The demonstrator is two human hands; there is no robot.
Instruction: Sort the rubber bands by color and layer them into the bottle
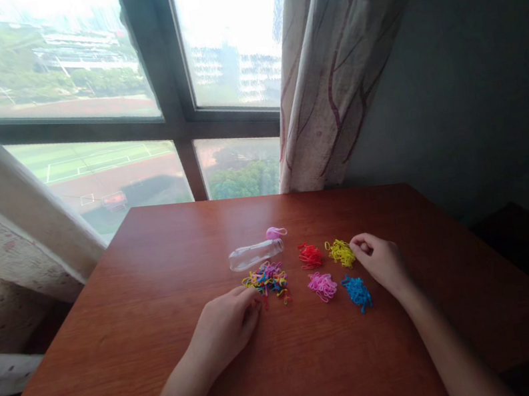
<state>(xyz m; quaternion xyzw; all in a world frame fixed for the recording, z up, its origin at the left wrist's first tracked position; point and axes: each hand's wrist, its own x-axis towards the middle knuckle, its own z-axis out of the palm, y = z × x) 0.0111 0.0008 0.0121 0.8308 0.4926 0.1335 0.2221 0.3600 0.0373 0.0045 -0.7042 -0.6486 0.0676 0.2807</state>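
Observation:
Small rubber bands lie in heaps on the wooden table. At the left edge of a mixed-colour heap of rubber bands (268, 277), my left hand (229, 322) rests with curled fingers touching the bands; its fingertips are partly hidden. My right hand (379, 261) is closed in a pinch at the right edge of the yellow rubber bands (341, 253); what it pinches, if anything, is too small to make out. Beside the yellow heap are red rubber bands (310, 256). Nearer to me lie pink rubber bands (323, 287) and blue rubber bands (357, 293).
A clear plastic bottle (254, 254) lies on its side behind the mixed heap, with a pink cap (275, 232) just beyond its mouth. The table (156, 277) stands against a window (172, 105) with curtains (318, 67) at both sides.

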